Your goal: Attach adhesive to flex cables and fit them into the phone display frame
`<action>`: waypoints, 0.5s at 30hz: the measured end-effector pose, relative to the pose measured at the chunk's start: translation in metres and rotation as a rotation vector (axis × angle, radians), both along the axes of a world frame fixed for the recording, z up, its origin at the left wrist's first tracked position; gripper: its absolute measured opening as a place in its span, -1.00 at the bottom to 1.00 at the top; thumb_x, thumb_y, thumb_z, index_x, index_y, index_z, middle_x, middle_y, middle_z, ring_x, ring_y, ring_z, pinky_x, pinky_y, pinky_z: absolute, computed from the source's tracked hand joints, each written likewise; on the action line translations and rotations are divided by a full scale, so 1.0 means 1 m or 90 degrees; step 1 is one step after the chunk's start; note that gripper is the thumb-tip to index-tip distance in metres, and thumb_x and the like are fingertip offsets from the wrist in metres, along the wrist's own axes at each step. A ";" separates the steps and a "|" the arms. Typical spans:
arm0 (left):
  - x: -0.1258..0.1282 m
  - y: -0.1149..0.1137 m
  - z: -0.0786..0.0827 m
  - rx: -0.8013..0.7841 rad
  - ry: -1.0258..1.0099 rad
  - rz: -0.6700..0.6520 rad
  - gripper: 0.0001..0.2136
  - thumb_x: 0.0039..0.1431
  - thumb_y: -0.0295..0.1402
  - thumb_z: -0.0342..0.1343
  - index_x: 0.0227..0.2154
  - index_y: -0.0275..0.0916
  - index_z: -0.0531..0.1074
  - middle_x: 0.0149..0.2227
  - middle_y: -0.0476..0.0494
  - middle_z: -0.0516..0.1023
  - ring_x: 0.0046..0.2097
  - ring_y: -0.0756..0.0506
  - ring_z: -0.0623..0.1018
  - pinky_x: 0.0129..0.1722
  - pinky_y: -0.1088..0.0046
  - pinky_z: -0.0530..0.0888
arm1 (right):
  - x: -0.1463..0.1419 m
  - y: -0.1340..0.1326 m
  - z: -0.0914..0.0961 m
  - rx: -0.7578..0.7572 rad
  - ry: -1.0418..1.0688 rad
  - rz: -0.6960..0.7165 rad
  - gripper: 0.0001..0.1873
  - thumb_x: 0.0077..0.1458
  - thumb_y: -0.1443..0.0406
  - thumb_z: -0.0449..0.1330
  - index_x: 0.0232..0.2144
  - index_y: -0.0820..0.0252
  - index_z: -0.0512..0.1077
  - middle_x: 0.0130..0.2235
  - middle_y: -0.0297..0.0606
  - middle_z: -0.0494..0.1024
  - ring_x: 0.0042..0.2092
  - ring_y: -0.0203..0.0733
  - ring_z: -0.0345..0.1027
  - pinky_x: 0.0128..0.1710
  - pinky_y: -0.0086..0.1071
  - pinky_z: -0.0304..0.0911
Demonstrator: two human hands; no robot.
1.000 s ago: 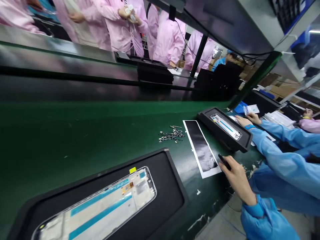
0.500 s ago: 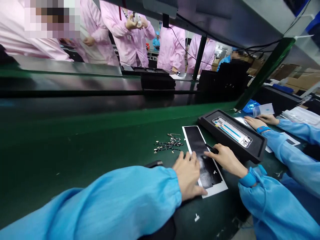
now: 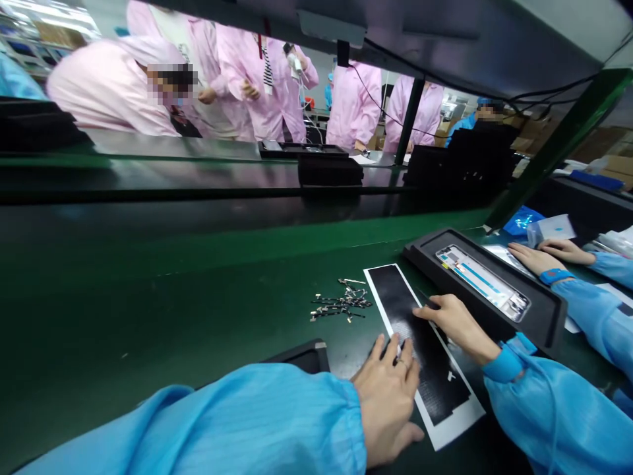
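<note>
My left hand (image 3: 388,396) lies flat with fingers spread over the left edge of a black sheet with a white border (image 3: 395,290). My right hand (image 3: 457,323) is closed in a pinch at the sheet's right edge, on what looks like thin black tweezers (image 3: 426,298), mostly hidden by the fingers. A small white piece (image 3: 451,376) sits on the lower part of the sheet. Left of the sheet lies a loose pile of small flex cables (image 3: 342,305). Beyond my right hand, a silver phone frame (image 3: 487,284) with blue strips rests in a black foam tray (image 3: 548,323).
A dark tray-like thing (image 3: 311,354) is partly covered by my left sleeve. At right, a co-worker's hands (image 3: 537,260) rest near a clear bag (image 3: 554,229). A green post (image 3: 558,145) and an overhead shelf (image 3: 425,46) frame the bench. People in pink stand across it.
The view has shifted, so the bench things sit lower and further right. My left hand still lies on the sheet's left edge; my right hand stays at its right edge. A person opposite bends lower.
</note>
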State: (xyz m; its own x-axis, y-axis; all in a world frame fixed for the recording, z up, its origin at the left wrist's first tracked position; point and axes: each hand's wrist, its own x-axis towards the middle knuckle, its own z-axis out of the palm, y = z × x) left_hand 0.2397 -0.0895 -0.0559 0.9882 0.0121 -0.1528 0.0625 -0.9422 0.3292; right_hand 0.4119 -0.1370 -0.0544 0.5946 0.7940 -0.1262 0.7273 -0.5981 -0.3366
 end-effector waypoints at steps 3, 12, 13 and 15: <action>0.001 -0.002 -0.007 0.003 -0.015 -0.008 -0.32 0.03 -0.09 0.06 0.10 -0.49 0.10 0.18 -0.47 -0.04 0.20 -0.38 -0.06 0.16 0.00 -0.05 | -0.003 -0.002 0.004 0.011 -0.042 -0.034 -0.70 0.09 0.18 0.02 -0.59 0.25 0.20 -0.53 -0.37 0.24 -0.50 -0.37 0.13 -0.52 -0.45 -0.01; 0.002 -0.010 -0.021 0.060 -0.070 0.010 -0.29 0.04 -0.01 0.01 0.10 -0.49 0.09 0.19 -0.44 -0.05 0.20 -0.38 -0.05 0.16 -0.01 -0.07 | -0.015 -0.029 -0.003 0.037 0.106 -0.091 -0.62 0.00 0.07 -0.02 -0.69 0.17 0.10 -0.67 -0.41 0.10 -0.59 -0.34 0.02 -0.58 -0.42 -0.08; 0.001 -0.010 -0.020 0.057 -0.072 0.006 -0.30 0.05 -0.01 0.00 0.10 -0.49 0.08 0.19 -0.43 -0.05 0.20 -0.38 -0.05 0.16 -0.01 -0.07 | -0.015 -0.029 -0.001 0.048 0.141 -0.088 -0.62 0.00 0.05 -0.04 -0.67 0.17 0.13 -0.68 -0.42 0.10 -0.60 -0.35 0.02 -0.60 -0.43 -0.08; -0.001 -0.008 -0.019 0.050 -0.074 -0.007 -0.32 0.05 -0.02 -0.01 0.10 -0.46 0.09 0.19 -0.41 -0.04 0.21 -0.36 -0.05 0.16 0.00 -0.06 | -0.016 -0.027 0.005 0.077 0.201 -0.055 -0.67 -0.02 0.07 -0.03 -0.58 0.21 0.23 -0.66 -0.41 0.17 -0.60 -0.34 0.07 -0.62 -0.44 -0.03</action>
